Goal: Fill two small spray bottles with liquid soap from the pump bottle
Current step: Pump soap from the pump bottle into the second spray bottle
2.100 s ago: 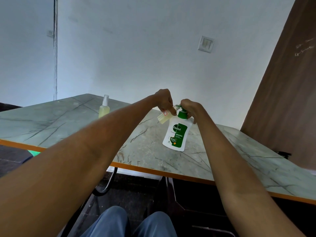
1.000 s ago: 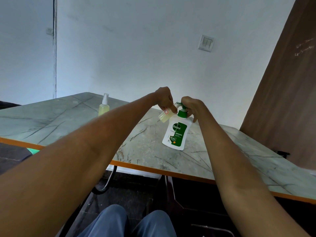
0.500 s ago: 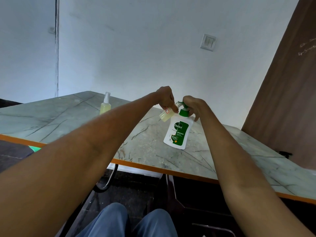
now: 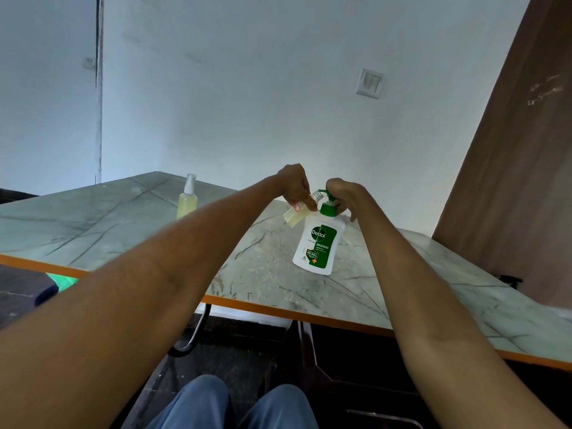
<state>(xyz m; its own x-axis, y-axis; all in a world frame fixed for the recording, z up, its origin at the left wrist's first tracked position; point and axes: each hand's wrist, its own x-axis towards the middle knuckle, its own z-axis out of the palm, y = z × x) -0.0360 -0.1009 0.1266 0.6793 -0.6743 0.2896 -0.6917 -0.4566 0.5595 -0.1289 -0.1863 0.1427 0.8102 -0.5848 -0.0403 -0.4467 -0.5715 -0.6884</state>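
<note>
Marble table (image 4: 93,230): left hand (image 4: 292,184) fingers pinch tilted small bottle (image 4: 295,213) at pump bottle (image 4: 317,243) spout, right hand (image 4: 343,193) fingers curled over pump; soap may miss mouth, drip; full bottle (image 4: 187,201) at 10 o'clock

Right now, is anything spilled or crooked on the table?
No spill shows. The open small bottle is tilted in the left hand, its mouth at the pump bottle spout. That looks deliberate.
</note>
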